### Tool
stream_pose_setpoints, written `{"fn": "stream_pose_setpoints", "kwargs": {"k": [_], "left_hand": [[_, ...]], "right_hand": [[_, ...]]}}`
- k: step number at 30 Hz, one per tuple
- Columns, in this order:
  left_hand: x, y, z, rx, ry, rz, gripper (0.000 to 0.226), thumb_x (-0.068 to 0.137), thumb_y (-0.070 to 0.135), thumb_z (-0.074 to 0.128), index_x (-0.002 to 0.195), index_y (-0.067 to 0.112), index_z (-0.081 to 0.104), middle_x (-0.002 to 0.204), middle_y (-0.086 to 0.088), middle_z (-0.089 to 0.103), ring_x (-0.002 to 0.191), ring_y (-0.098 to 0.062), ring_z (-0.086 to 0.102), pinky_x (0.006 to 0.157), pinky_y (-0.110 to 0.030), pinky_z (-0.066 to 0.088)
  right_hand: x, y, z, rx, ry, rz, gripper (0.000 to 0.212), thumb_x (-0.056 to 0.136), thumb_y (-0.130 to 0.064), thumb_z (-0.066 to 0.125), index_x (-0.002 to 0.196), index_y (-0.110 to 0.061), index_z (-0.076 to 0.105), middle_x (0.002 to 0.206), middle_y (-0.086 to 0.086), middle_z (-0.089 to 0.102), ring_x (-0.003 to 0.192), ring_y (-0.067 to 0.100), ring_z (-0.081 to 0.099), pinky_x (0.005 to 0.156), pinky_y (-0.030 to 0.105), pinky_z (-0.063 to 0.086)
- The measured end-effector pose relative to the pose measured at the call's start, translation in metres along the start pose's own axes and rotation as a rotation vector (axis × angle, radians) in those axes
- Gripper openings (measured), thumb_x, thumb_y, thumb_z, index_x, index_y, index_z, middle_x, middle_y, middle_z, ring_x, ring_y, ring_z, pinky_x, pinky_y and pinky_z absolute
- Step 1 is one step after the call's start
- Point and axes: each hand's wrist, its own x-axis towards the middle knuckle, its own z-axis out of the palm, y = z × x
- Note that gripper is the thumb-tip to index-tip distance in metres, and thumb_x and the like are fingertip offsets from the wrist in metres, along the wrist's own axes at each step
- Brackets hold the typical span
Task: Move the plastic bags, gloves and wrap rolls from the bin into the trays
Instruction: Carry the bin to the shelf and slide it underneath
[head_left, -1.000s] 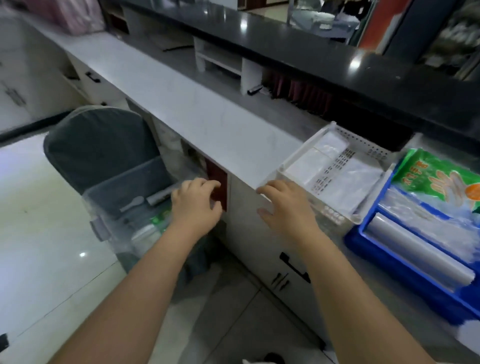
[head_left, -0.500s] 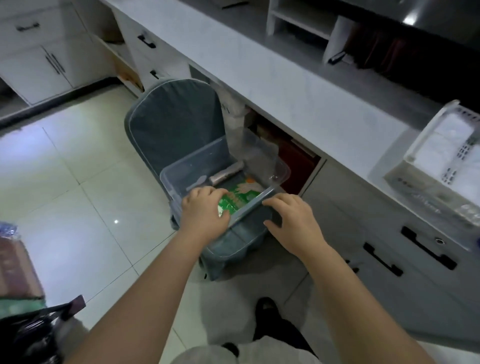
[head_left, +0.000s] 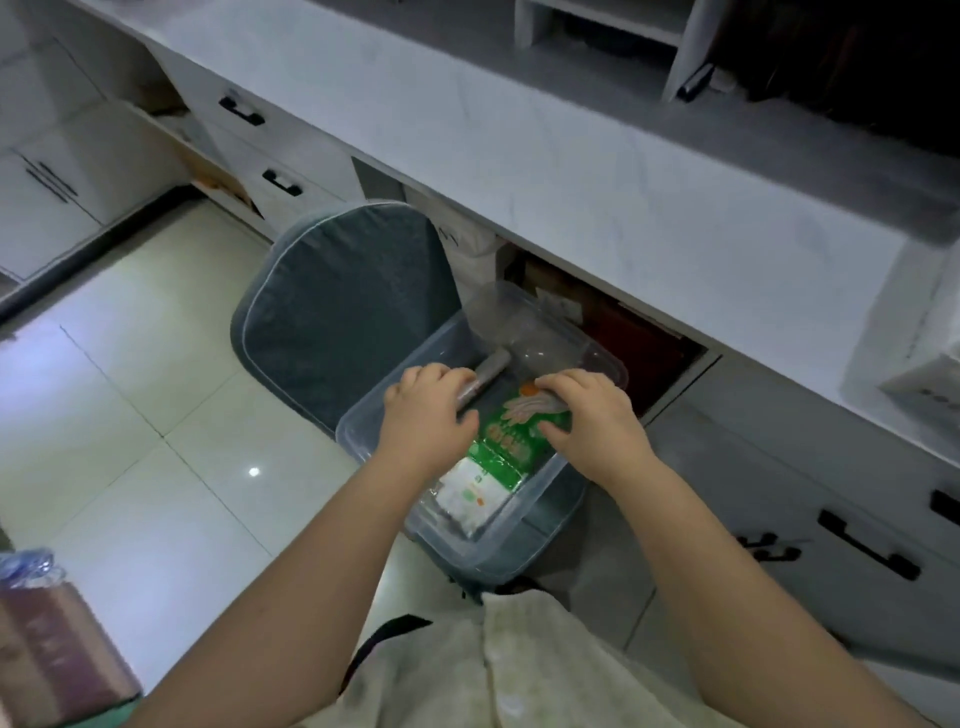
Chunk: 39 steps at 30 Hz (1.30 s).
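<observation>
Both hands were down in the clear plastic bin (head_left: 524, 540), which sat on the grey chair (head_left: 343, 306) beside the bench (head_left: 597, 171). The left hand (head_left: 423, 421) had its fingers curled over the wrap roll (head_left: 491, 366) at the far side of the bin, though whether it truly gripped could not be told. The right hand (head_left: 592, 415) pinched the top of the green glove packet (head_left: 511, 441), thumb below and fingers over its upper edge. A white-labelled packet (head_left: 470, 496) lay in the bin nearer the person. By the look of it, plenty was left: three items in the bin at least, and the trays were barely in view, if at all.
</observation>
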Motion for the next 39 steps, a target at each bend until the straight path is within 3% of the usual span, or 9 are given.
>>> {"fn": "stream_pose_setpoints", "kwargs": {"k": [6,14,18,21,25,29,33,37,39], "left_hand": [[0.059,-0.052,0.007,0.022,-0.162,0.122,0.045,0.082,0.035,0.055,0.126,0.028,0.050,0.122,0.000,0.056,0.114,-0.029,0.043,0.090,-0.043,0.037],[0.105,-0.129,0.021,0.036,-0.441,0.324,0.049,0.085,0.034,0.059,0.132,0.028,0.047,0.129,-0.004,0.053,0.120,-0.031,0.043,0.091,-0.047,0.040],[0.115,-0.167,0.037,-0.010,-0.500,0.297,0.054,0.086,0.017,0.057,0.138,0.023,0.043,0.138,-0.011,0.046,0.124,-0.035,0.039,0.096,-0.048,0.042],[0.119,-0.196,0.062,0.030,-0.548,0.246,0.069,0.086,0.011,0.058,0.147,0.023,0.026,0.147,-0.015,0.033,0.130,-0.035,0.032,0.102,-0.050,0.038],[0.135,-0.223,0.098,-0.356,-0.591,0.005,0.087,0.084,0.008,0.066,0.151,0.021,0.012,0.151,-0.011,0.032,0.134,-0.029,0.036,0.107,-0.047,0.038],[0.155,-0.236,0.124,-0.663,-0.650,-0.350,0.078,0.083,0.000,0.066,0.146,0.027,0.029,0.139,-0.006,0.049,0.115,-0.023,0.053,0.070,-0.025,0.051],[0.163,-0.243,0.136,-0.701,-0.781,-0.369,0.077,0.077,-0.023,0.047,0.133,0.030,0.050,0.132,-0.004,0.056,0.113,-0.019,0.057,0.071,-0.030,0.054],[0.155,-0.226,0.119,-0.745,-0.832,-0.308,0.070,0.081,-0.017,0.048,0.118,0.040,0.059,0.119,0.001,0.061,0.104,-0.016,0.062,0.063,-0.030,0.058],[0.147,-0.211,0.106,-0.731,-0.912,-0.261,0.058,0.083,-0.011,0.053,0.110,0.040,0.063,0.113,-0.004,0.065,0.099,-0.024,0.066,0.064,-0.036,0.059]], "right_hand": [[0.021,-0.023,0.045,0.096,-0.027,0.247,0.050,0.081,-0.025,0.069,0.128,-0.025,0.052,0.128,0.001,0.053,0.118,0.027,0.044,0.098,0.041,0.038],[-0.028,-0.081,0.145,0.273,0.143,0.743,0.050,0.078,-0.019,0.071,0.126,-0.019,0.055,0.125,0.005,0.056,0.117,0.029,0.047,0.095,0.038,0.039],[-0.037,-0.098,0.183,0.272,0.141,0.813,0.058,0.077,-0.016,0.071,0.131,-0.022,0.049,0.133,0.006,0.051,0.120,0.029,0.047,0.097,0.039,0.040],[-0.036,-0.086,0.211,0.274,0.104,0.898,0.073,0.079,-0.020,0.070,0.142,-0.024,0.033,0.149,0.007,0.035,0.131,0.031,0.036,0.107,0.044,0.034],[-0.040,-0.061,0.247,0.536,0.200,1.149,0.095,0.082,-0.019,0.070,0.149,-0.031,0.005,0.159,0.002,0.014,0.141,0.024,0.024,0.108,0.040,0.031],[-0.049,-0.044,0.273,0.933,0.425,1.346,0.085,0.081,-0.007,0.069,0.145,-0.038,0.022,0.142,-0.002,0.044,0.127,0.022,0.046,0.085,0.026,0.046],[-0.050,-0.043,0.284,1.112,0.414,1.352,0.099,0.070,0.018,0.059,0.138,-0.047,0.028,0.128,0.002,0.049,0.101,0.014,0.059,0.053,0.018,0.053],[-0.076,-0.059,0.269,1.180,0.545,1.346,0.107,0.070,0.025,0.049,0.109,-0.074,0.040,0.125,0.002,0.054,0.097,0.014,0.064,0.062,0.031,0.051],[-0.107,-0.077,0.255,1.263,0.598,1.325,0.104,0.072,0.025,0.051,0.112,-0.071,0.044,0.129,0.002,0.054,0.105,0.018,0.064,0.072,0.038,0.051]]}}
